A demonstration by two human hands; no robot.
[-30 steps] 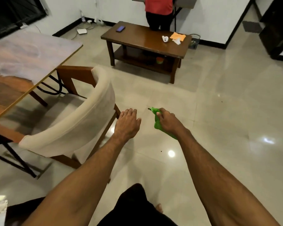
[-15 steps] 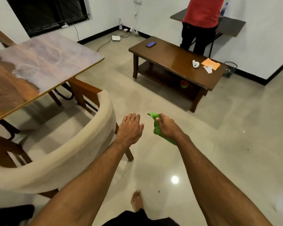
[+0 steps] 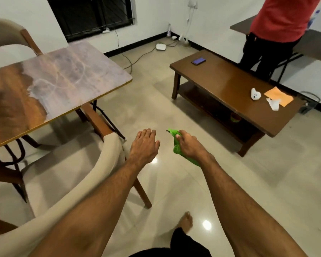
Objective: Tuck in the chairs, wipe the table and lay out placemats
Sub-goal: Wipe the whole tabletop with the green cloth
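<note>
A dining table (image 3: 67,75) with a marbled brown and grey top fills the left. A cream-backed wooden chair (image 3: 93,179) stands pulled out from its near side, seat facing the table. A second cream chair (image 3: 9,36) shows behind the table at far left. My left hand (image 3: 144,145) hovers flat, fingers straight, just right of the near chair's backrest end, not touching it. My right hand (image 3: 190,146) grips a crumpled green cloth (image 3: 176,149) above the floor. No placemats are visible.
A low brown coffee table (image 3: 220,84) stands at right with a phone (image 3: 198,60), a small white object (image 3: 255,93) and orange and white papers (image 3: 279,96). A person in a red top (image 3: 278,25) stands behind it. Cables and a white box (image 3: 160,46) lie by the far wall.
The view has swung up and left, so more of the dining table and the far chair show. Both hands keep their pose; the green cloth stays in my right hand.
</note>
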